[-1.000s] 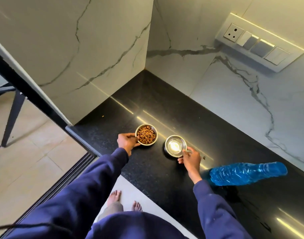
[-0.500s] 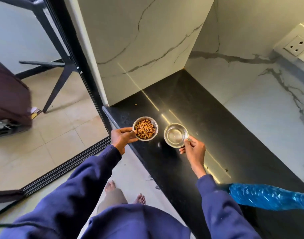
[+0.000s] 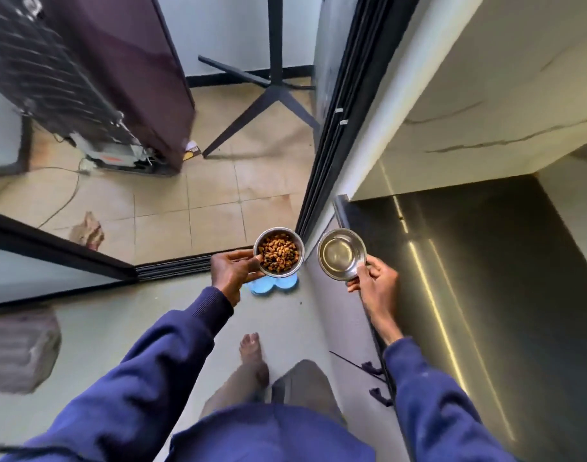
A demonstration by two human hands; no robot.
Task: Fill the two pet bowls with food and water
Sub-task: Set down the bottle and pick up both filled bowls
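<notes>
My left hand (image 3: 231,271) grips a small steel bowl (image 3: 279,251) full of brown kibble by its near rim, held in the air over the floor. A second steel bowl (image 3: 341,253) with clear water in it hangs from my right hand (image 3: 375,285), which pinches its near edge. Both bowls are level and side by side, left of the black counter (image 3: 485,278). A blue bowl stand (image 3: 272,284) lies on the floor, mostly hidden under the kibble bowl.
A black sliding-door track (image 3: 332,135) runs up the middle. Beyond it are a tiled floor (image 3: 185,201), a dark appliance (image 3: 95,71) with a cable, and a black chair base (image 3: 272,91). My bare foot (image 3: 252,358) stands on the grey floor.
Both bowls have been lifted off the black counter and carried left, out over the floor. The view has swung left and the blue water bottle has left the frame.
</notes>
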